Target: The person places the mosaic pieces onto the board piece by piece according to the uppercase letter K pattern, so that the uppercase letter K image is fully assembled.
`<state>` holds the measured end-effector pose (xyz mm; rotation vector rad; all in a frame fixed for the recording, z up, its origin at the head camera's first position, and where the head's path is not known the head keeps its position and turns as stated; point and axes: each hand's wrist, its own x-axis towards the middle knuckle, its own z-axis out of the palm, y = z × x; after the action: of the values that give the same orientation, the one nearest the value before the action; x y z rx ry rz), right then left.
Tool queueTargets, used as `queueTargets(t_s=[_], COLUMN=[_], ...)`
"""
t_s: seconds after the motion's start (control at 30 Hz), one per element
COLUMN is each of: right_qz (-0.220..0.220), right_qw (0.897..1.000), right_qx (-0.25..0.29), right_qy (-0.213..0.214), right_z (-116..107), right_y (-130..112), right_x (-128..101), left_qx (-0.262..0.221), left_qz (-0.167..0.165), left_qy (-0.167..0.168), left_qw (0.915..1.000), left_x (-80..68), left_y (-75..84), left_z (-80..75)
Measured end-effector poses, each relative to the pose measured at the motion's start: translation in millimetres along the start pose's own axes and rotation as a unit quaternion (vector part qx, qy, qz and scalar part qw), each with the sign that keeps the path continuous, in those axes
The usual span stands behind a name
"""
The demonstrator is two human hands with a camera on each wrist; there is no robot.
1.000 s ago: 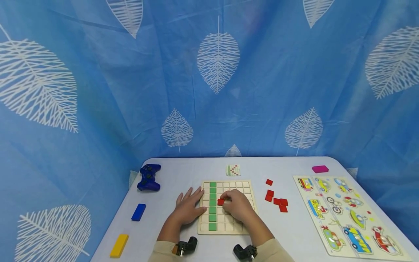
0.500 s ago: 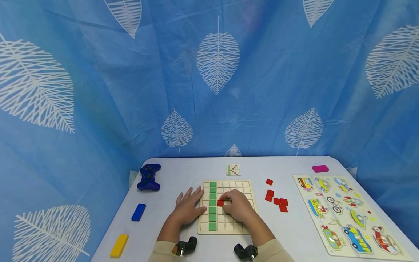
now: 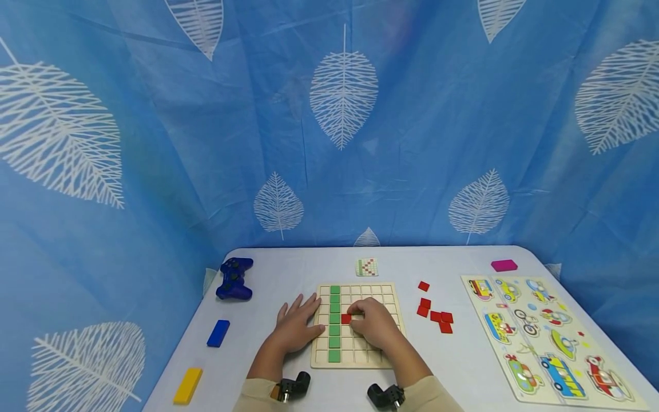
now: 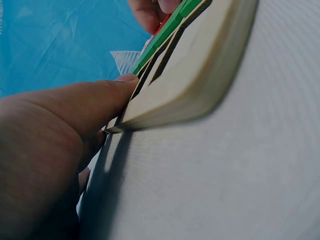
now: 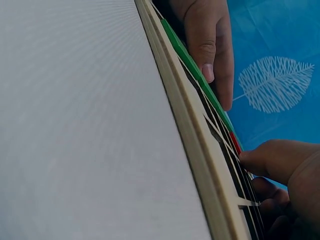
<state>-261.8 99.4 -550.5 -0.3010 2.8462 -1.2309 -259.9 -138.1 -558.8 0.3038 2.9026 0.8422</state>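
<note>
The right hand point(image 3: 374, 327) curls its fingertips onto a red tile point(image 3: 346, 319), seating it beside the green column point(image 3: 334, 323) on the wooden board point(image 3: 387, 293). The left hand point(image 3: 297, 327) lies flat, fingers spread, steadying the board's edge.

Under both hands, grid board point(image 3: 357, 343): pale unfinished-looking wood, matt, smooth rounded edge (grain not visible up close). Green tiles point(image 3: 334, 330) between the hands, at the left hand's point(image 3: 294, 327) fingertips: flat painted colour, matt. Red tile point(image 3: 346, 319) at the right hand's point(image 3: 374, 325) fingertips: same painted finish, as are the loose red tiles point(image 3: 435, 314) right of that hand. Table point(image 3: 288, 269): light grey, matt, fine ribbed texture in the wrist views. Game controller point(image 3: 234, 278) beyond the left hand: dark blue plastic, slightly glossy. Vehicle puzzle point(image 3: 546, 337) far right of the right hand: printed board, faint sheen. Backdrop point(image 3: 329, 126) behind: blue cloth, creased, white leaf print.
</note>
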Motion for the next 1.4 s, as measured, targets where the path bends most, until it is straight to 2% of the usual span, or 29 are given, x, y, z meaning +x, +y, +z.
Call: queueTargets(t_s=[0.3,0.43,0.53,0.63,0.8,1.03,1.23,1.33,1.4], right_qz=[0.001,0.01,0.021,0.036,0.079,0.132,0.202,0.241,0.251], right_qw=[1.0,0.998,0.993,0.989,0.986,0.982,0.97,0.961,0.96], right_qx=[0.011,0.065,0.114,0.133,0.121,0.086,0.102,0.114,0.11], right_qy=[-0.003,-0.001,0.022,0.051,0.085,0.104,0.087,0.07,0.06], right_z=[-1,-8,-17,-31,-60,-101,-135,-143,-146], right_y=[1,3,8,16,33,66,92,105,114], right_x=[0,-1,-2,0,10,22,37,41,41], left_qx=[-0.003,-0.004,-0.008,-0.007,-0.004,-0.004,-0.005,-0.006,-0.006], left_qz=[0.001,-0.001,-0.002,-0.001,-0.003,-0.004,-0.006,-0.005,-0.004], left_qy=[0.003,0.002,0.001,0.0,0.0,0.001,0.002,0.003,0.003], left_qw=[1.0,1.0,1.0,1.0,1.0,1.0,1.0,1.0,1.0], left_x=[1.3,1.9,1.6,1.8,2.0,0.4,-1.7,-3.3,-4.6], left_y=[-0.5,-1.1,-0.6,-0.8,-1.5,-0.6,0.4,1.4,2.7], left_z=[0.5,1.2,1.5,2.0,3.2,3.5,3.1,3.6,3.9])
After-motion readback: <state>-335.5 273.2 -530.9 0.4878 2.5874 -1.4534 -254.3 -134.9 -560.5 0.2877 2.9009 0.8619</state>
